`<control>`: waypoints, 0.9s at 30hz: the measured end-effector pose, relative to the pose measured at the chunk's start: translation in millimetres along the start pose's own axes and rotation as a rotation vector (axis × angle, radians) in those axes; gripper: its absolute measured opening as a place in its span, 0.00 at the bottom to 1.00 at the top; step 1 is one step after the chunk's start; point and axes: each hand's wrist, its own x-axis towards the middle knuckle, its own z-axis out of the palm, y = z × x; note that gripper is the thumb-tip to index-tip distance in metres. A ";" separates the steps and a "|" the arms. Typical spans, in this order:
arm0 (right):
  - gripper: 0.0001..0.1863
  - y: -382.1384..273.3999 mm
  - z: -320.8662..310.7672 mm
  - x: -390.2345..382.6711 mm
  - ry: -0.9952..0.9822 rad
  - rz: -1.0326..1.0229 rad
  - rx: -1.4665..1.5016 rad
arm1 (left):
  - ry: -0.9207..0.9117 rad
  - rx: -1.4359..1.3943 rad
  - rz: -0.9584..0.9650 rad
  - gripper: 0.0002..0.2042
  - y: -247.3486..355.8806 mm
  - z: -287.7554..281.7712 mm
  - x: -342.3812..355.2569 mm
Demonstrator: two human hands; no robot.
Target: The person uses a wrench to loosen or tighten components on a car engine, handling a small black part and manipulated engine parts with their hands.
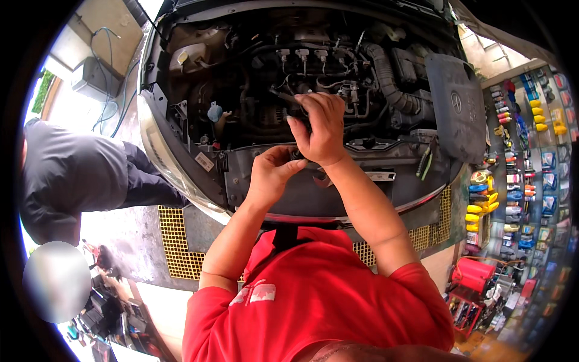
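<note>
The biggest thing before me is the open engine bay (238, 169), and in it sits the engine (329, 57), crowded with hoses, wires and metal fittings from the far edge to the front. Off past the bay's right edge stand shelves (496, 238) filled with rows of bottles, yellow and blue containers and small packages, many too small to tell. Over to my left another person in grey (78, 175) bends beside the car's corner. A dark grey plastic cover (455, 114) rests at the right edge of the bay, and just inside it a black corrugated hose (386, 78) curves toward me. Near the far left corner is a pale plastic reservoir (188, 59) with a cap on it; I can't tell what it contains. My right hand (321, 127) is over the front part of the engine, its fingers bent and the thumb apart from them; my left hand (271, 175) is just nearer me, at the front edge, half curled with thumb and fingers close. A green-and-black tool (425, 163) lies on the front edge, toward the right corner. Smallest, a slender dark piece (281, 93) reaches out by my right fingertips; whether either hand grips anything, I can't tell.
</note>
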 end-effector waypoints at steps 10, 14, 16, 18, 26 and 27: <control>0.30 -0.6 2.2 1.8 -0.158 0.202 0.106 | -0.193 -0.102 -0.120 0.17 -3.0 -11.9 4.7; 0.32 -1.8 -4.6 9.9 -0.080 0.238 0.358 | -0.152 0.048 -0.121 0.17 -12.5 -20.9 10.8; 0.32 6.6 -15.8 7.5 -0.037 0.330 0.358 | -0.142 0.038 -0.093 0.18 -16.4 -24.0 14.1; 0.27 20.1 -23.2 -8.3 0.041 0.397 0.376 | -0.159 -0.040 -0.056 0.19 -13.4 -22.6 7.1; 0.18 27.3 -60.5 -128.7 0.027 0.843 0.511 | -0.294 0.304 0.646 0.22 59.8 12.1 -30.3; 0.18 18.1 -69.1 -141.5 0.016 0.900 0.574 | -0.364 0.469 0.779 0.20 82.6 16.4 -42.1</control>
